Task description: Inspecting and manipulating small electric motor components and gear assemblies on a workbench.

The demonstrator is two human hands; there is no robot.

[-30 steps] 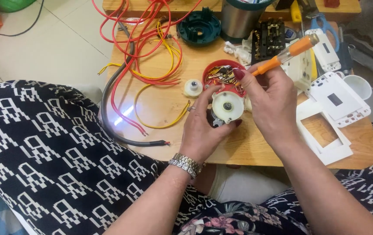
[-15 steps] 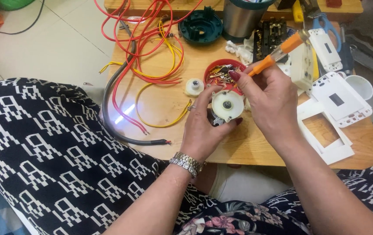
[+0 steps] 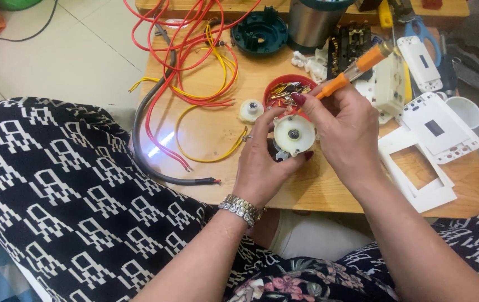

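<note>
Wooden bench (image 3: 206,134) carries red and yellow wires (image 3: 194,61) at far left, with a grey cable (image 3: 144,151) curving along the left edge. Far side — a dark green round housing (image 3: 259,32) beside a metal cylinder (image 3: 311,22). White frames (image 3: 418,173) lie at right.
</note>
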